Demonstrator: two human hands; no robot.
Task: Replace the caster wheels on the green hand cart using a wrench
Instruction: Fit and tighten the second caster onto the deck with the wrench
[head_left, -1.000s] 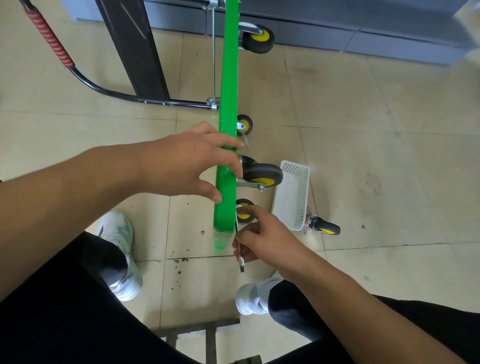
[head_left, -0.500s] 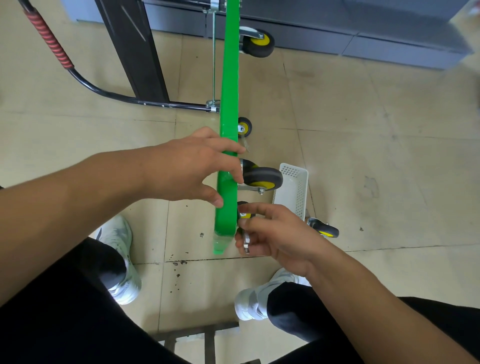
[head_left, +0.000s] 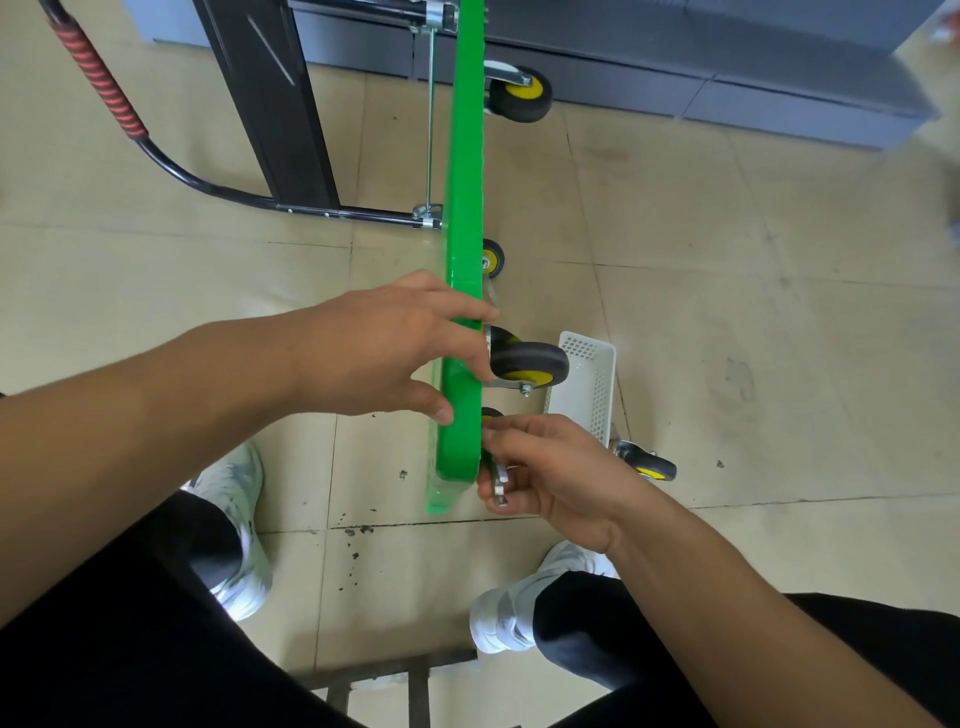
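Cart deck (head_left: 464, 156) between both hands

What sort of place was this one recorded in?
Probably an indoor workroom or storeroom. It has a tiled floor and grey cabinet bases along the wall. The green hand cart stands on its edge on the floor, near a white basket and a loose caster.

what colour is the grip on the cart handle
The grip is red with black stripes; head view.
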